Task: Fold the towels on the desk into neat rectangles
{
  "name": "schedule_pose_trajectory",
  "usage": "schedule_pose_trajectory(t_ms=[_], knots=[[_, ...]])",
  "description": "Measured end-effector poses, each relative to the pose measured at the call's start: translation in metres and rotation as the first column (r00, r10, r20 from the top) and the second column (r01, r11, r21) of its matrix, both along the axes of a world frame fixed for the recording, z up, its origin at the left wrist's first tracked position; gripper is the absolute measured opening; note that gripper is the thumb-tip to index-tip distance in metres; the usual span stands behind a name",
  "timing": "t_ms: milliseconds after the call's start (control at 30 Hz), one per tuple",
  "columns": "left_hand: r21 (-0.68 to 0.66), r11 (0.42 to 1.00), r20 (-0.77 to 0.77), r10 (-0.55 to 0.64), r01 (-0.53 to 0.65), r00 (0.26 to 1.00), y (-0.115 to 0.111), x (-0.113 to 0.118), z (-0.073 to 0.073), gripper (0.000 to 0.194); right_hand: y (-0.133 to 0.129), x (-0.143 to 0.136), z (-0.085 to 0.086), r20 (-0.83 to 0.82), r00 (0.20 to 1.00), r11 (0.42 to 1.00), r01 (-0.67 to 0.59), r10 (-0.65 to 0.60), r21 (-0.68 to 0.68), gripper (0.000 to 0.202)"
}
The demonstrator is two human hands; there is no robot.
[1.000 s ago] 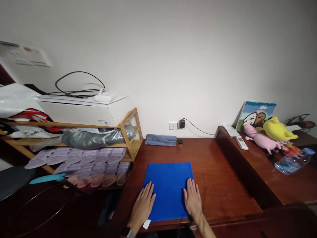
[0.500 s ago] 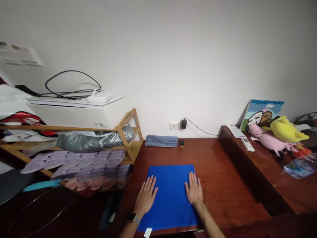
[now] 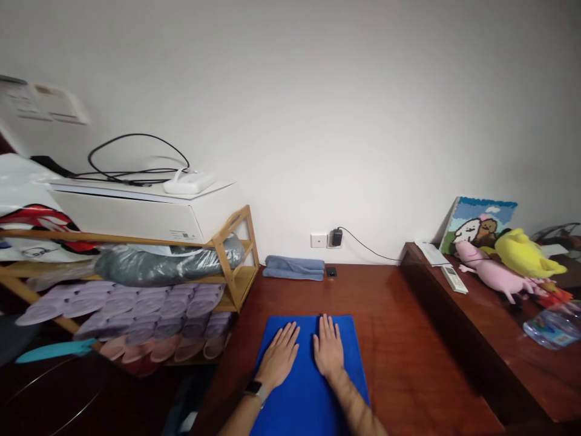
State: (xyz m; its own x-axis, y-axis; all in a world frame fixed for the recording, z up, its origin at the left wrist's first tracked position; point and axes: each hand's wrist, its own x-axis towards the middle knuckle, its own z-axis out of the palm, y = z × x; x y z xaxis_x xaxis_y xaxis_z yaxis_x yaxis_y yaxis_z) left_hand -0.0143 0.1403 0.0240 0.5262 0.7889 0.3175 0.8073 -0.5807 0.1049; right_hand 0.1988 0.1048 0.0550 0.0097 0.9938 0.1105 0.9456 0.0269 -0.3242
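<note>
A bright blue cloth (image 3: 307,387) lies spread flat on the reddish-brown wooden table (image 3: 399,339). My left hand (image 3: 279,358) rests palm down on its left part, fingers stretched out, a watch (image 3: 255,389) on the wrist. Flat on the upper right part of the cloth is my right hand (image 3: 328,346), its fingers pointing toward the wall and its thumb out to the side. Neither hand grips anything. The cloth's near edge runs out of the picture.
A folded grey-blue cloth (image 3: 294,267) lies at the table's back edge, below a plugged-in black adapter (image 3: 336,237). On the left stands a wooden rack (image 3: 240,284) with purple slippers (image 3: 158,300). A raised ledge on the right holds a remote (image 3: 454,279) and plush toys (image 3: 492,270).
My right hand has slid left over the cloth, away from its right edge. The left hand has shifted slightly right, so the hands are closer together. The view has tilted up a little.
</note>
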Motion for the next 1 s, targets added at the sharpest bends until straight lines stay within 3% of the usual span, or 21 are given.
schedule_pose_trajectory(t_ms=[133,200,333,433,533,633,733,900,1000], knots=[[-0.04,0.999,0.012,0.021,-0.021,1.0,0.012,0.022,-0.002,0.054,0.016,-0.014,-0.007,-0.018,0.999,0.997,-0.047,0.046,-0.064,0.065],[-0.051,0.993,0.027,0.107,-0.105,0.994,0.016,0.01,-0.008,0.058,0.017,0.004,-0.009,-0.003,1.0,0.996,-0.013,0.013,-0.089,0.067],[-0.052,0.956,0.068,0.293,-0.29,0.954,0.023,-0.033,-0.018,0.066,0.013,0.066,-0.004,0.079,0.988,0.977,0.146,-0.135,-0.153,0.069],[-0.052,0.952,0.085,0.307,-0.303,0.948,0.025,-0.052,-0.022,0.067,0.01,0.098,-0.003,0.11,0.982,0.969,0.169,-0.151,-0.181,0.07],[-0.06,0.95,0.071,0.311,-0.307,0.948,0.025,-0.055,-0.02,0.067,0.01,0.107,-0.004,0.113,0.984,0.972,0.156,-0.138,-0.174,0.07],[-0.033,0.954,0.059,0.3,-0.298,0.952,0.027,-0.048,-0.012,0.066,0.011,0.099,0.001,0.126,0.98,0.967,0.177,-0.156,-0.181,0.07],[0.034,0.969,0.081,0.241,-0.244,0.967,0.029,-0.024,-0.002,0.063,0.013,0.07,0.008,0.118,0.975,0.972,0.204,-0.19,-0.117,0.068],[0.009,0.999,0.061,0.03,-0.03,0.998,0.027,0.031,0.0,0.056,0.016,-0.004,0.001,0.009,0.997,0.996,-0.081,0.082,-0.037,0.064],[-0.048,0.997,0.059,0.062,-0.059,0.996,0.029,0.031,-0.007,0.057,0.015,-0.009,-0.006,-0.006,0.993,0.989,-0.118,0.118,-0.085,0.064]])
